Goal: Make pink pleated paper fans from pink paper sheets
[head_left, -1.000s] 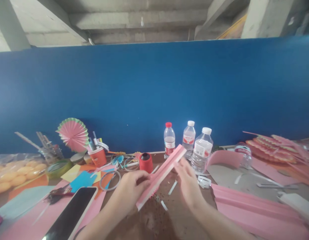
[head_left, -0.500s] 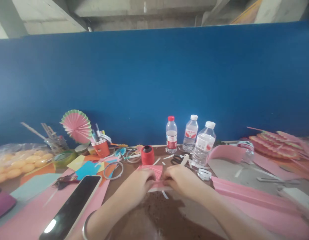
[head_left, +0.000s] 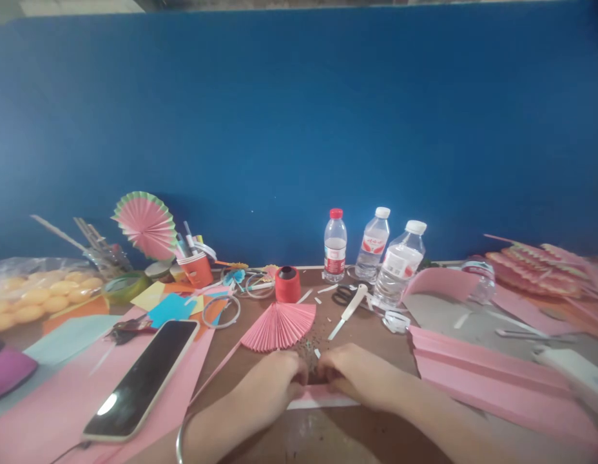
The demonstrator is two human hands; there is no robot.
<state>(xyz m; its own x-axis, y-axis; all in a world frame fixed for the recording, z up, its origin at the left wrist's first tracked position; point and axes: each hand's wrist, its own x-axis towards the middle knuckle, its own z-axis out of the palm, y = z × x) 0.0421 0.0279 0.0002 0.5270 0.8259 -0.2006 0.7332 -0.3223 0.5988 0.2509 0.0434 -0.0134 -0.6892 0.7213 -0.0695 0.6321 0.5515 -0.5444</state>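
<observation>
A pink paper strip with a white edge (head_left: 323,397) lies low on the brown table between my hands. My left hand (head_left: 279,380) has its fingers curled on the strip's left part. On its right part, my right hand (head_left: 354,374) pinches with bent fingers. The fingertips of both are partly hidden. Just beyond my left hand a pink pleated paper fan (head_left: 279,327) lies spread, touching or nearly touching the red thread spool (head_left: 287,285). A slim white tool (head_left: 348,312) and black-handled scissors (head_left: 344,294) rest beyond my right hand.
Three water bottles (head_left: 334,248) stand at the back against a blue wall (head_left: 279,116). To the left are a phone (head_left: 143,380), a red paper cup (head_left: 196,270) with pens and coloured paper. Folded pink paper (head_left: 492,374) lies at right.
The view has tilted down. My hands have come nearer to me with the strip between them, and the pleated fan, earlier mostly hidden behind them, now shows in full.
</observation>
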